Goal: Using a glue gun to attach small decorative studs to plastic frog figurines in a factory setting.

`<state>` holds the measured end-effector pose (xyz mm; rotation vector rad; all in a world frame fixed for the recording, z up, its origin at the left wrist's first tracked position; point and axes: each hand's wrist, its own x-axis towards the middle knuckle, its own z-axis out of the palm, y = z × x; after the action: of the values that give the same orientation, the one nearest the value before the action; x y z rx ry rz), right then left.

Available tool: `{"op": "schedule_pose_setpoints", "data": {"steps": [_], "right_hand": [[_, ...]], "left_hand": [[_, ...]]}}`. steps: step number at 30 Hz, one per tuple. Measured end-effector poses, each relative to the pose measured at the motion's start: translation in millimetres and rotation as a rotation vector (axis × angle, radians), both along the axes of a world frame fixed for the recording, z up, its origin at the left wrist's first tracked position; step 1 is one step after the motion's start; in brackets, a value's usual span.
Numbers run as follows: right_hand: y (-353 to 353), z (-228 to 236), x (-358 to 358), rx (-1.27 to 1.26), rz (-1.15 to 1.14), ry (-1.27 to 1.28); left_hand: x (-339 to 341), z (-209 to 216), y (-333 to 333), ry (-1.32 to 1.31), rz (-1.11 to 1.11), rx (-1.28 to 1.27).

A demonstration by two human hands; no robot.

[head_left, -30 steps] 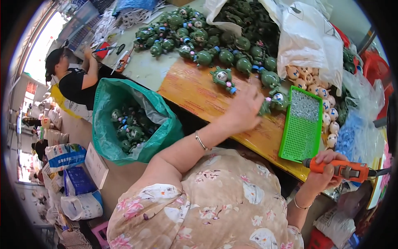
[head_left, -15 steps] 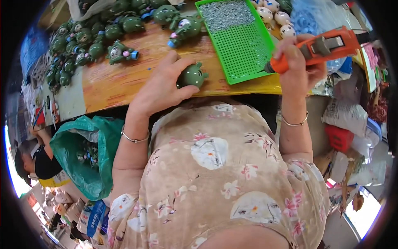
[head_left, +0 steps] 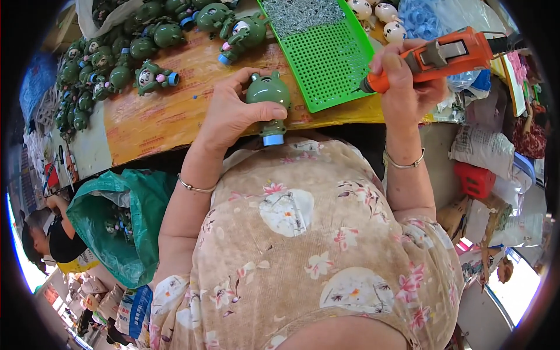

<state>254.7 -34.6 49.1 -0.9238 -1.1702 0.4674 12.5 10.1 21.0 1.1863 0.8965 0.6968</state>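
Note:
Near the table's front edge, my left hand (head_left: pixel 238 109) is closed around a glossy dark green animal-shaped figure (head_left: pixel 268 93). Two small ears stick up at its far end, and a light blue cap sits at the end toward me. My right hand (head_left: pixel 405 81) grips an orange power screwdriver (head_left: pixel 446 57) whose dark bit points left over the bright green perforated tray (head_left: pixel 344 70). In the tray's far half lies a heap of small silvery screws (head_left: pixel 303 20); a thin scatter of them runs along its right side.
Many more green figures (head_left: pixel 119 76) are piled at the far left of the table (head_left: pixel 157 125). Round white figures (head_left: pixel 386 13) and pale blue plastic pieces (head_left: pixel 421 22) lie beyond the tray. A green sack (head_left: pixel 146 204) stands left of me; another person (head_left: pixel 58 233) is farther left.
The green figure has turned in my left hand, so its blue-capped end now points toward me. The power screwdriver has shifted slightly left and away in the view, still in my right hand.

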Motion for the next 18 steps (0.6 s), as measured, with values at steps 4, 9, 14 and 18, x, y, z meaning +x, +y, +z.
{"op": "schedule_pose_setpoints", "data": {"steps": [4,9,14,18], "right_hand": [[0.0,-2.1,1.0,0.011,0.010,-0.039],[-0.2,-3.9,0.1,0.061,-0.016,-0.102],[1.6,-1.4,0.5,0.038,-0.024,-0.108],[-2.7,14.3,-5.0,-0.020,-0.073,-0.053]], "left_hand": [[2.6,-0.3,-2.5,-0.018,-0.012,-0.036],[0.5,-1.1,-2.5,-0.024,-0.025,-0.069],[3.1,-7.8,-5.9,-0.146,-0.026,-0.058],[4.4,-7.1,-7.1,-0.160,-0.031,-0.130]]}}
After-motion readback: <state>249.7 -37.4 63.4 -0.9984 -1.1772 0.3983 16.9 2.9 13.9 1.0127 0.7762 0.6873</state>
